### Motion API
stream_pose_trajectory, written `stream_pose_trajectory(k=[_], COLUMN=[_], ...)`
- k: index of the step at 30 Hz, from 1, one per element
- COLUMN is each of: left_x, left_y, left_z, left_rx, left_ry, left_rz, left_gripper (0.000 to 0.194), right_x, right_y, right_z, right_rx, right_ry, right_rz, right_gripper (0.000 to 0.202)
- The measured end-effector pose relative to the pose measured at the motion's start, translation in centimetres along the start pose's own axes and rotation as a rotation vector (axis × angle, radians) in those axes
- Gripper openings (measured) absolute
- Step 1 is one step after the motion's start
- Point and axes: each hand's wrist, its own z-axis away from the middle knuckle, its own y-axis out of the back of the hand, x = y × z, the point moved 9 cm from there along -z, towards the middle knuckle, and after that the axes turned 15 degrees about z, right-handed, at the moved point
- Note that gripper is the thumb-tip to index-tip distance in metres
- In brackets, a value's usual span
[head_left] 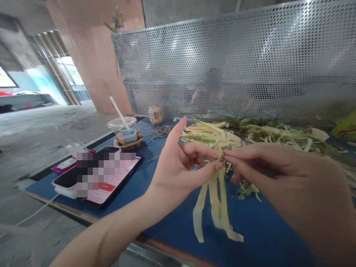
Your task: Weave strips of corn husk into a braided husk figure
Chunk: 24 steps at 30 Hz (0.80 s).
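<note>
Your L hand [172, 168] was clamped on the husk strips [214, 200] near their top; R hand [278, 167] fingertips were together at same spot, can't tell on what. Strips hung over blue table [172, 230], w/ husk pile [280, 135] behind, cup [128, 135] far L.

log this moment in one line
left hand: pinching pale yellow flat plant strips; right hand: at their gathered part, grip unclear; below: blue tabletop
</note>
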Motion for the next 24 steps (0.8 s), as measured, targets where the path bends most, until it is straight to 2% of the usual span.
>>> stream_pose_trajectory(k=[7, 11, 14, 16, 19, 22, 24], left_x=[1.3, 1.8, 2.2, 2.7, 2.9, 2.9, 3.2], left_y=[0.2, -0.1, -0.7, -1.0, -1.2, -1.0, -0.9], left_z=[0.4, 1.0, 1.7, 2.0, 1.9, 1.5, 1.5], left_rx=[0.040, 0.013, -0.018, -0.024, -0.026, -0.018, -0.022], left_ry=[-0.129, -0.237, -0.312, -0.344, -0.299, -0.243, -0.278], left_rz=[-0.077, -0.192, -0.241, -0.199, -0.072, -0.009, -0.020], left_gripper=[0.095, 0.094, 0.091, 0.083, 0.066, 0.059, 0.063], right_x=[-2.6, -3.0, -2.8, -3.0, -3.5, -3.5, -3.5], right_y=[0.2, 0.0, 0.4, 0.9, 1.9, 2.1, 1.9], right_z=[1.0, 1.5, 1.7, 1.8, 2.3, 2.6, 2.9], right_rx=[0.168, 0.178, 0.211, 0.249, 0.327, 0.296, 0.251], right_ry=[0.260, 0.284, 0.243, 0.254, 0.302, 0.340, 0.378], right_rz=[0.360, 0.465, 0.414, 0.349, 0.287, 0.224, 0.176], right_gripper=[0.011, 0.008, 0.007, 0.009, 0.013, 0.014, 0.016])
